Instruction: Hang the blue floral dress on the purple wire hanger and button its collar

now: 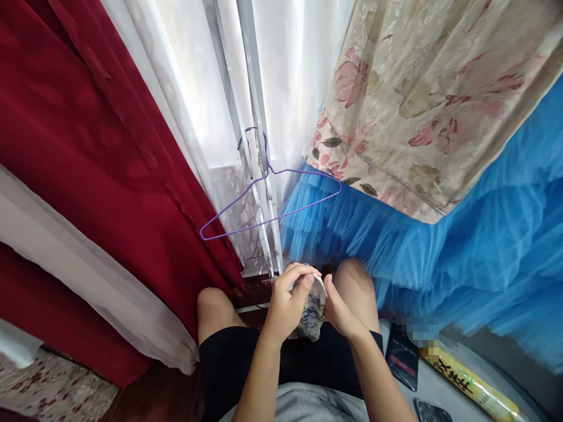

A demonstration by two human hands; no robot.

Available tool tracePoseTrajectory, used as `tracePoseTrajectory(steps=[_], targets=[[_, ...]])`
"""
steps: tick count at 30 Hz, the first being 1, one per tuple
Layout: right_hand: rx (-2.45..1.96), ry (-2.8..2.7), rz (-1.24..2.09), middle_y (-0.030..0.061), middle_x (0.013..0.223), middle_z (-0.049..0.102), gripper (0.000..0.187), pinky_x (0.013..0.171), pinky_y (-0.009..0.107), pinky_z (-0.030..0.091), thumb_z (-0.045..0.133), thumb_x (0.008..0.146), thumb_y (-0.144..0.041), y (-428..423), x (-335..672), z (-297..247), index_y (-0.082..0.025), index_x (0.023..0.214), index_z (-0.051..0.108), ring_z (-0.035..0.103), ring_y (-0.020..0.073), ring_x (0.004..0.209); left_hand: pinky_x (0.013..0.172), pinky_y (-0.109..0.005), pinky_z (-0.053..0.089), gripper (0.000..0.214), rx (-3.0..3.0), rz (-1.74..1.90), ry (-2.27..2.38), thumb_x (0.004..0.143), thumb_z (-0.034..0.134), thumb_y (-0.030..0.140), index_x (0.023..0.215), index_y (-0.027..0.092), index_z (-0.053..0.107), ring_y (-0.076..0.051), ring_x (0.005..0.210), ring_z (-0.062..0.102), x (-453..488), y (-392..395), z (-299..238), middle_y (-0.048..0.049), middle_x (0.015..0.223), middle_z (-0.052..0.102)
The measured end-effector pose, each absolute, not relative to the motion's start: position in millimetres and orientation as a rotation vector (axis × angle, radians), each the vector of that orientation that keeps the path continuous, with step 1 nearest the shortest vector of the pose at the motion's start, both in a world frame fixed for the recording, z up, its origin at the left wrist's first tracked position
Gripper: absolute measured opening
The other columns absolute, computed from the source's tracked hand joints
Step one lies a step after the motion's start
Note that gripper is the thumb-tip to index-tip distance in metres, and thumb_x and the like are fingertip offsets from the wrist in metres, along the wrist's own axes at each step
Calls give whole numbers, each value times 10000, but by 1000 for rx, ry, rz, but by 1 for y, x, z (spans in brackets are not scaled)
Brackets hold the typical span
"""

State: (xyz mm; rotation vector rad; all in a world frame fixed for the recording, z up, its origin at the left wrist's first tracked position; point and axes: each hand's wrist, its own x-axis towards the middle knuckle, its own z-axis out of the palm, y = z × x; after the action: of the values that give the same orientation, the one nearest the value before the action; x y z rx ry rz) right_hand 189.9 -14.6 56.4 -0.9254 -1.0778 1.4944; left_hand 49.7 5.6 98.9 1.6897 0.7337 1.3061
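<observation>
Over my lap, my left hand (288, 302) and my right hand (338, 308) both grip a small bundled piece of patterned blue-grey cloth (313, 313). The left fingers curl over its top and the right hand presses against its right side. I sit in black shorts (246, 363) with bare knees showing. A purple wire hanger (270, 196) hangs empty on a white window frame (253, 146) just beyond my hands.
A dark red curtain (88, 146) hangs at left with white sheer behind it. A floral bedspread (431, 99) over a blue tulle skirt (461, 252) fills the right. A dark phone (402, 357) and a yellow package (470, 381) lie at my right.
</observation>
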Motion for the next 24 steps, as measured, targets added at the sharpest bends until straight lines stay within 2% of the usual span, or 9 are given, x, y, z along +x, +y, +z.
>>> tracePoseTrajectory(steps=[1, 3, 6, 8, 11, 13, 15, 18, 24], targets=[[-882, -1073, 1570, 114, 911, 743, 761, 846, 404, 527, 388, 838, -887, -17, 185, 57, -229, 930, 760, 667, 299, 1005, 933, -320, 482, 236, 1696, 1316, 797, 999, 572, 355, 978, 193, 743, -227, 995, 655, 48, 9, 97, -78, 994, 712], [-827, -1151, 1659, 108, 912, 741, 707, 846, 403, 537, 536, 788, -861, -20, 177, 60, -209, 954, 754, 675, 296, 970, 939, -330, 493, 266, 1625, 1275, 884, 983, 592, 409, 1030, 191, 738, -236, 1009, 662, 38, 17, 91, -93, 1026, 719], [-805, -1258, 1670, 64, 905, 722, 507, 832, 358, 539, 847, 687, -578, -21, 176, 68, -185, 982, 722, 659, 239, 857, 973, -375, 508, 465, 1458, 1028, 750, 949, 597, 553, 1255, 212, 676, -262, 1084, 660, 18, 24, 77, -123, 1135, 703], [-810, -1264, 1637, 47, 855, 701, 445, 779, 336, 538, 881, 658, -458, -19, 182, 76, -179, 960, 708, 631, 213, 785, 996, -418, 507, 615, 1359, 865, 636, 921, 538, 688, 1300, 220, 665, -287, 1121, 656, 5, 19, 66, -141, 1157, 703], [-831, -1282, 1615, 53, 796, 680, 369, 689, 326, 527, 863, 642, -397, -14, 201, 89, -171, 889, 708, 599, 207, 716, 958, -452, 525, 747, 1241, 765, 638, 870, 458, 813, 1188, 194, 728, -318, 1073, 676, -11, 0, 53, -159, 1073, 729], [-869, -1278, 1606, 47, 752, 661, 335, 624, 310, 510, 862, 620, -357, -12, 217, 95, -170, 846, 699, 575, 193, 661, 966, -440, 517, 637, 1309, 737, 697, 882, 568, 720, 1199, 188, 720, -312, 1062, 674, -20, -16, 48, -138, 1072, 734], [-929, -1273, 1566, 24, 694, 629, 308, 574, 288, 486, 862, 597, -309, -12, 229, 98, -177, 809, 681, 542, 171, 609, 975, -396, 499, 428, 1510, 716, 799, 928, 639, 515, 1206, 199, 715, -278, 1042, 664, -28, -28, 42, -98, 1087, 734], [-1030, -1361, 1503, 14, 674, 623, 281, 558, 277, 478, 853, 569, -244, -15, 235, 100, -181, 778, 676, 528, 164, 599, 895, -332, 498, 244, 1761, 723, 1005, 976, 551, 295, 1103, 194, 733, -225, 922, 647, -36, -37, 27, -66, 1010, 724], [-1098, -1485, 1292, 55, 690, 667, 163, 563, 316, 477, 762, 642, -274, 4, 231, 125, -164, 742, 696, 571, 213, 623, 767, -274, 474, 180, 1756, 684, 1050, 870, 595, 176, 1009, 174, 709, -193, 851, 609, -53, -26, 3, -53, 953, 687]])
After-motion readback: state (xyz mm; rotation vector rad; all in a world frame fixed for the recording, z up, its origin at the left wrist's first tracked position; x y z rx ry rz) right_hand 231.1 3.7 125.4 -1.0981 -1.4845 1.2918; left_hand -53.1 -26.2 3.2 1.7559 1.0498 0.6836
